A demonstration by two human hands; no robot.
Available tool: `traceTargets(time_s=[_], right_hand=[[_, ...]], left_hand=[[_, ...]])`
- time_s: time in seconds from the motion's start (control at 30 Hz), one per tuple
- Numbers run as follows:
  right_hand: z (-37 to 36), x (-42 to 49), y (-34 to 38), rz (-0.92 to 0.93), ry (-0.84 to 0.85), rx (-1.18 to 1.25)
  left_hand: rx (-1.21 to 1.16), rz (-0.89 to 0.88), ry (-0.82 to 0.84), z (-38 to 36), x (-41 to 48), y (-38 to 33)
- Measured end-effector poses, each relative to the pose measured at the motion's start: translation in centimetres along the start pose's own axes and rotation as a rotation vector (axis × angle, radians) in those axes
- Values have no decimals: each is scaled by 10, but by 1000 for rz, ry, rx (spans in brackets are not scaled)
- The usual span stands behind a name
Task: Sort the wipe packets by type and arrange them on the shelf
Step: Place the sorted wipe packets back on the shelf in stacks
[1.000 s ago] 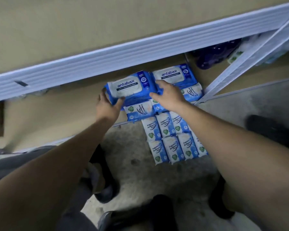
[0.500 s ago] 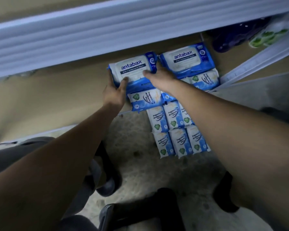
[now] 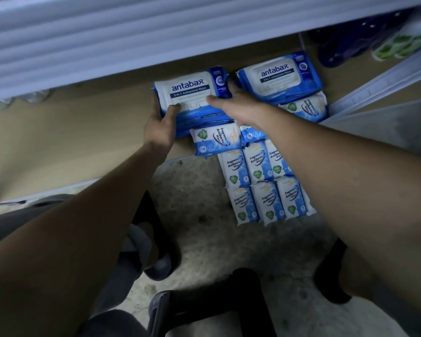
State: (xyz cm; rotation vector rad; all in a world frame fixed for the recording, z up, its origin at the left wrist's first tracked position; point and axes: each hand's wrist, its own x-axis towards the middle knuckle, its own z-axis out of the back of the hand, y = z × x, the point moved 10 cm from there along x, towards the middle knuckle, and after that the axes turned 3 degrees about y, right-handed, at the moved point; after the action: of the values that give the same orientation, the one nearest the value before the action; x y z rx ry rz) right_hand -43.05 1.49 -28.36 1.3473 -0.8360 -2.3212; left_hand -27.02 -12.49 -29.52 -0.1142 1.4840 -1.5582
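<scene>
A blue and white antabax wipe packet (image 3: 190,90) tops a stack on the low brown shelf (image 3: 83,132). My left hand (image 3: 162,125) grips the stack's left front corner, thumb on the top packet. My right hand (image 3: 238,107) holds the packet's right side, thumb lying across its top. A second antabax packet (image 3: 280,77) lies to the right, on a small fragrance-free packet (image 3: 306,107). Another small packet (image 3: 215,139) sits at the shelf's front edge. Several more small packets (image 3: 260,183) lie in rows on the floor below.
A white upper shelf rail (image 3: 156,37) overhangs the packets. A white diagonal brace (image 3: 384,83) runs at the right. Dark purple packs (image 3: 345,47) and green-white packs (image 3: 404,42) sit at the back right. Dark shoes (image 3: 331,271) stand on the speckled floor.
Both hands have pushed the antabax stack a little farther back on the shelf, and the camera has dipped closer, so the rail now fills the top of the view.
</scene>
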Motion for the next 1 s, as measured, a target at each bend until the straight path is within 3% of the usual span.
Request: traceTargets(time_s=[0.23,0.63,1.0], right_hand=[[-3,0,-2,-24,21,115],[4,-25,22,141,-105,174],[39,-169,19,196,-326,274]], left_hand=[[-95,57,40,-5,2,-2],[-193,88,17,11,-22,-30],[-140,36,77,5,-121,-84]])
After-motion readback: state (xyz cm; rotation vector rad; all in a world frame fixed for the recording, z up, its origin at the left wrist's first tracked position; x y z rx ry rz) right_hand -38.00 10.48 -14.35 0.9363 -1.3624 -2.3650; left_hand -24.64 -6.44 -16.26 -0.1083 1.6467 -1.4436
